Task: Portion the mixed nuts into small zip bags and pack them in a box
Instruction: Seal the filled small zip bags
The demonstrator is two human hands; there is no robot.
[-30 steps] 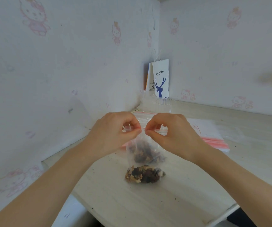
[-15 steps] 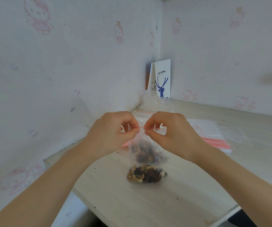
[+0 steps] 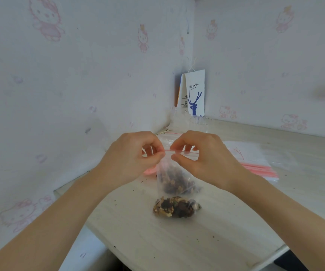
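Two bare forearms reach in from the lower corners over a pale wood-grain table that is speckled with dark crumbs. On the table, near its front, sits a clump of brown and dark mixed nuts, gathered in the bottom of a small clear plastic zip bag with a red line along its mouth. The bag stands upright between the hands, and I cannot tell whether its base rests on the table or hangs just above it. A blurrier dark mass of nuts shows through the bag's middle; whether it is inside or behind is unclear. The left hand pinches the left end of the bag's top edge between curled thumb and forefinger. The right hand pinches the same edge just beside it, fingertips close together along the red line. Behind the right wrist lies a flat stack of empty clear zip bags with red strips. Farther back stands a clear plastic cup, and in the corner a white paper bag printed with a blue deer leans against pale wallpaper with pink cartoon cats.
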